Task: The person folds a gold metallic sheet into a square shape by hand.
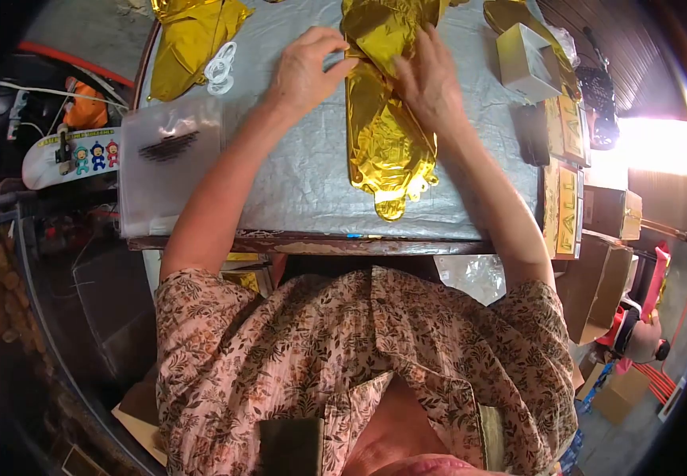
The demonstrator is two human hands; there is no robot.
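Note:
A shiny gold foil piece [387, 135] lies lengthwise on the grey-covered table [296, 182], its rounded tab toward the front edge. My left hand [308, 71] pinches the foil's left edge near the top between thumb and fingers. On the foil's right side rests my right hand [430, 83], slightly blurred, its fingers spread over the crinkled surface. A small white tie or ribbon [419, 188] shows at the lower end of the foil.
More gold foil [193, 47] lies at the back left beside white rings [220, 69]. Clear plastic sleeves [170, 170] cover the left front corner. An open white box [527, 63] stands at right, with printed cardboard boxes [563, 210] along the right edge.

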